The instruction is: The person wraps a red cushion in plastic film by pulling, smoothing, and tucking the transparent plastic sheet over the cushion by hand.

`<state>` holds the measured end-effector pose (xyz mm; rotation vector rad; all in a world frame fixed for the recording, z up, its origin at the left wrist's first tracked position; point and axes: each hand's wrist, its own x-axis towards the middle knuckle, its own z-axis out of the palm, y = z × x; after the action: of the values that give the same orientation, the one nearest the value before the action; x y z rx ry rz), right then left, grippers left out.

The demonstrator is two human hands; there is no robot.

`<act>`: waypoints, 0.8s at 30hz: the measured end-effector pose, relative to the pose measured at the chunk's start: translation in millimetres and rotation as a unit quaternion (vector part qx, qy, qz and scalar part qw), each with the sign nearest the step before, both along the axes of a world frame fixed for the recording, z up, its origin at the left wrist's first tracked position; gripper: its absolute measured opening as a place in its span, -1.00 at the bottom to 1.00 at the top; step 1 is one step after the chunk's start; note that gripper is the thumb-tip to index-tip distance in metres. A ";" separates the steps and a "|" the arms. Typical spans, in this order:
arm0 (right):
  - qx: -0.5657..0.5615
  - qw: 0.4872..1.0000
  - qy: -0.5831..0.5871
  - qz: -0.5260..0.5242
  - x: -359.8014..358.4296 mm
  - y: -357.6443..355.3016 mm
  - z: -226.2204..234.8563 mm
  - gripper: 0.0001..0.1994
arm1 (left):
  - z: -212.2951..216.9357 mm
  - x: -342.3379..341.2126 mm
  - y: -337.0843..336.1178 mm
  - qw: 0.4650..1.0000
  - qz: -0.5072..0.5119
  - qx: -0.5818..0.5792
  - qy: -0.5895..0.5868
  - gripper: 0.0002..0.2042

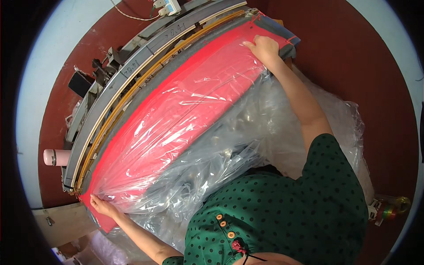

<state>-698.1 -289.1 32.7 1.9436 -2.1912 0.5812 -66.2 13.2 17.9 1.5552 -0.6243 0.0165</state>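
Note:
A long red cloth (185,62) lies stretched over a grey padded surface that runs from lower left to upper right. Clear plastic sheeting (238,137) covers much of the cloth, wrinkled, and falls over the near edge toward my body. At the left end, my left hand (102,206) is closed in a pinch on the sheeting's edge, over the cloth. Near the far right end, my right hand (265,49) is closed, its thumb along the sheeting's edge; its other fingers are partly hidden. Red ties (289,41) fasten the cloth's right corner.
Beyond the cloth run yellow rods (128,99) and a grey rail (112,86) with handwritten marks. A pink bottle (57,157) stands at the left, a dark phone-like slab (80,84) farther back, a power strip (171,6) at the top. Rainbow-coloured rolls (389,211) are at right.

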 end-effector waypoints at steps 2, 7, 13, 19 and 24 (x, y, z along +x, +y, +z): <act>0.015 1.000 -0.001 -0.016 4.3 -10.6 2.4 -0.49 | -0.9 3.5 1.2 1.000 -0.006 0.000 0.007 -0.78; -0.005 0.997 -0.005 -0.080 20.5 -34.0 -4.9 -0.43 | -4.2 9.7 3.1 1.000 -0.025 0.006 0.006 -0.78; -0.062 0.996 -0.054 -0.041 12.6 -28.4 -26.5 -0.43 | -9.9 18.5 5.6 1.000 0.003 -0.008 -0.004 -0.78; -0.007 0.992 -0.120 -0.033 10.3 -25.8 -21.8 -0.55 | -10.7 23.1 3.7 0.999 0.047 0.005 -0.019 -0.79; 0.038 0.984 -0.169 -0.039 25.0 -32.2 -19.3 -0.70 | -12.6 26.6 8.8 0.995 -0.035 -0.060 0.071 -0.79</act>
<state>-673.2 -321.3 13.4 1.9010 -2.5103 0.8823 -39.6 22.0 5.3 1.4046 -0.5540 -0.1070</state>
